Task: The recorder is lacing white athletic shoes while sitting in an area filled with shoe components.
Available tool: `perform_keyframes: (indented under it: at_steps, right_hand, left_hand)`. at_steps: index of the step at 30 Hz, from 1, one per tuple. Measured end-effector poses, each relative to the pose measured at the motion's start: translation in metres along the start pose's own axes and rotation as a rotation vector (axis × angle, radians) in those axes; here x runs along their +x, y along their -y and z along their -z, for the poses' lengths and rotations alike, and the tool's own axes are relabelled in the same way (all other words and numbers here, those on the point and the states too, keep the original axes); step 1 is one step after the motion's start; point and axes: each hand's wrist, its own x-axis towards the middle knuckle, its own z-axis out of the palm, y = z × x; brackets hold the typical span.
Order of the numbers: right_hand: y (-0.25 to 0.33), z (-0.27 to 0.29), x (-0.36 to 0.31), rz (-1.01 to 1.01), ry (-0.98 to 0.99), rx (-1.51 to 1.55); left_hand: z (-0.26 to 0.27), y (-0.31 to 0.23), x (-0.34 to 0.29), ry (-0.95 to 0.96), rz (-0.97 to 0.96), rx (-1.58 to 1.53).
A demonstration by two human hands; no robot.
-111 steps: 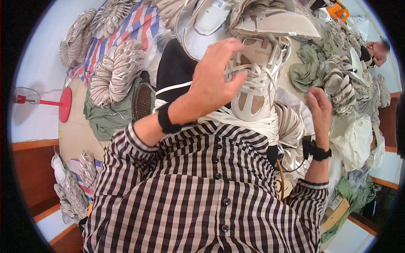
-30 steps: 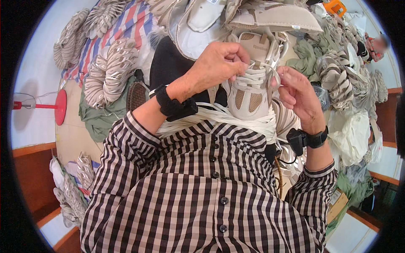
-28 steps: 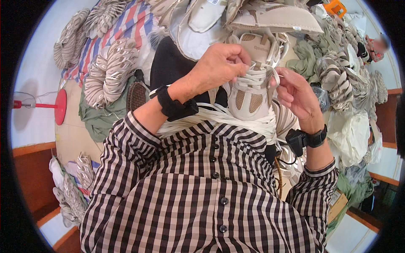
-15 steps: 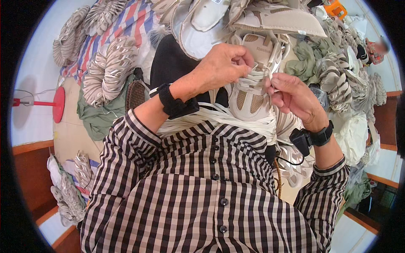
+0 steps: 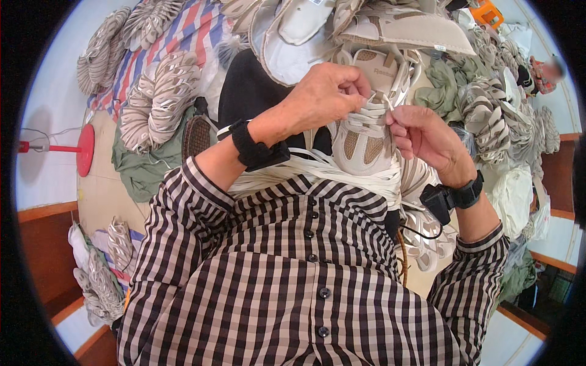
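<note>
A beige and tan shoe upper [image 5: 364,146] lies on my lap, its toe toward me and its tongue at the far end. Cream lace [image 5: 371,116] crosses its front in several rows. My left hand [image 5: 332,91] is closed in a pinch at the upper's left lace edge, with a bit of lace at the fingertips. At the right lace edge, my right hand [image 5: 427,135] pinches the lace between thumb and forefinger, its other fingers curled. Loose cream laces [image 5: 305,174] lie in a bundle across my lap, just below the upper.
More shoe uppers [image 5: 403,29] are piled beyond my hands. Bundled uppers [image 5: 160,100] lie at the left by a striped sheet [image 5: 198,36], others [image 5: 488,119] at the right beside green cloth [image 5: 442,85]. A red round stand [image 5: 85,150] is at far left.
My right hand has shifted slightly to the right, its thumb and forefinger now closer together on the lace. The left hand stays almost in place.
</note>
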Motion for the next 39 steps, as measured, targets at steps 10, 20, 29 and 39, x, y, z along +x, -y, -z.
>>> perform_keyframes:
  at_steps: [10, 20, 29, 39]
  right_hand:
    - [0.008, 0.01, -0.002, 0.59, -0.364, -1.104]
    - [0.027, -0.002, 0.023, 1.465, -0.929, -1.863]
    - [-0.039, 0.049, 0.005, 1.368, -1.064, -1.743]
    - [-0.03, 0.048, 0.018, 1.241, -1.128, -1.675]
  left_hand:
    - [-0.006, 0.001, -0.001, -0.067, -0.044, 0.029]
    - [-0.019, -0.003, 0.01, -0.324, -0.277, 0.456]
    - [-0.027, 0.0, 0.012, -0.279, -0.21, 0.331]
    - [-0.019, -0.001, 0.0, -0.485, -0.484, 0.457]
